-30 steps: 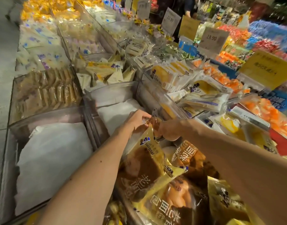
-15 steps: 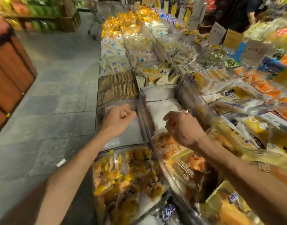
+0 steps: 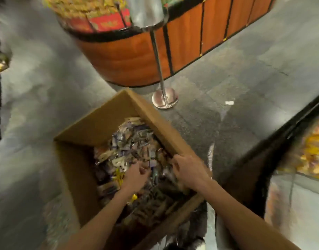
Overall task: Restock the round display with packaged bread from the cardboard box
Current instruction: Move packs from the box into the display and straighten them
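An open cardboard box (image 3: 77,170) stands on the floor below me, filled with several packaged breads (image 3: 131,141) in clear and purple wrappers. Both my hands are inside it. My left hand (image 3: 137,175) reaches down onto the packs with fingers curled; whether it grips one is blurred. My right hand (image 3: 187,170) is by the box's right wall, fingers bent into the packs. The display I stock (image 3: 314,152) shows at the right edge, with yellow packs behind a black rim.
A wooden barrel-style display (image 3: 129,56) with red and yellow goods stands beyond the box. A chrome pole with a round base (image 3: 165,100) is between them. Grey stone floor (image 3: 245,73) lies around. A white scrap (image 3: 229,103) lies on it.
My view swung from the display bins down to the floor box. Both hands left the bins and went into the box.
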`<state>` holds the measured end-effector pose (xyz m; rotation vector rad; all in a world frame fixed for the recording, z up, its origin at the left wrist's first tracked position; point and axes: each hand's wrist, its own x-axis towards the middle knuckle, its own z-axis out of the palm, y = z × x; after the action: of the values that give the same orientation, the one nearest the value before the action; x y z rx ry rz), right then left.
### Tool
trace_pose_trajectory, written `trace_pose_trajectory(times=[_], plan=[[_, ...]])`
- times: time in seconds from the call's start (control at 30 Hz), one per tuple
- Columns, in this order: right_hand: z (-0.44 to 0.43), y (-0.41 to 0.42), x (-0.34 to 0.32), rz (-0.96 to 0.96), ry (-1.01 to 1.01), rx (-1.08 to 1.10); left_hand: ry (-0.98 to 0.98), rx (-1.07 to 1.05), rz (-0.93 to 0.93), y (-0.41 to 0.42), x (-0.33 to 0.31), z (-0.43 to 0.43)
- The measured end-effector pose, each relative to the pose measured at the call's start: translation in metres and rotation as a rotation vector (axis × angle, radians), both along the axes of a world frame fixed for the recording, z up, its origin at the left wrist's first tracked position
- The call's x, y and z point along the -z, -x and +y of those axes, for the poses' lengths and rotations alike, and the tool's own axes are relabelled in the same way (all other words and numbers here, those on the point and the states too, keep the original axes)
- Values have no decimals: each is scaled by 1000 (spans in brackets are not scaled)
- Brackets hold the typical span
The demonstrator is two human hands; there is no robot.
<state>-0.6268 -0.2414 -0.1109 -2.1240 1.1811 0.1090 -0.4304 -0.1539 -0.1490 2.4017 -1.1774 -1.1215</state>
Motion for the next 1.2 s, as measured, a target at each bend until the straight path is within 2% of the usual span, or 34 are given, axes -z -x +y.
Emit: trace_pose_trajectory(times=[0.07, 0.2, 0.3, 0.4, 0.5, 0.6, 0.67, 0.83, 0.9, 1.0, 1.1, 1.2], plan=[[9, -37, 26, 61, -69, -91, -58, -107, 0, -32, 30, 31], [19, -88, 82, 259, -214, -165, -182, -184, 43, -72, 92, 63], [17, -107, 123, 289, -325, -77, -192, -100, 49, -93, 139, 60], [12, -111, 152, 291, -323, 8, -143, -34, -84, -106, 169, 43], [0, -115, 183, 294, -267, 81, -110, 198, -266, -123, 185, 11], [-18, -126, 206, 169, -344, 217, -218, 500, -316, -128, 205, -4], [-29, -141, 215, 91, -372, 292, -243, 601, -344, -122, 217, -4], [-50, -188, 231, -18, -547, 532, -214, 581, -497, -103, 241, 14], [-53, -203, 238, 30, -566, 543, -227, 576, -457, -99, 243, 19], [-58, -217, 256, 109, -485, 607, -183, 562, -412, -101, 242, 23], [-60, -224, 265, 64, -479, 712, -133, 573, -361, -105, 239, 23], [-63, -225, 269, 44, -480, 734, -39, 479, -331, -109, 232, 22]])
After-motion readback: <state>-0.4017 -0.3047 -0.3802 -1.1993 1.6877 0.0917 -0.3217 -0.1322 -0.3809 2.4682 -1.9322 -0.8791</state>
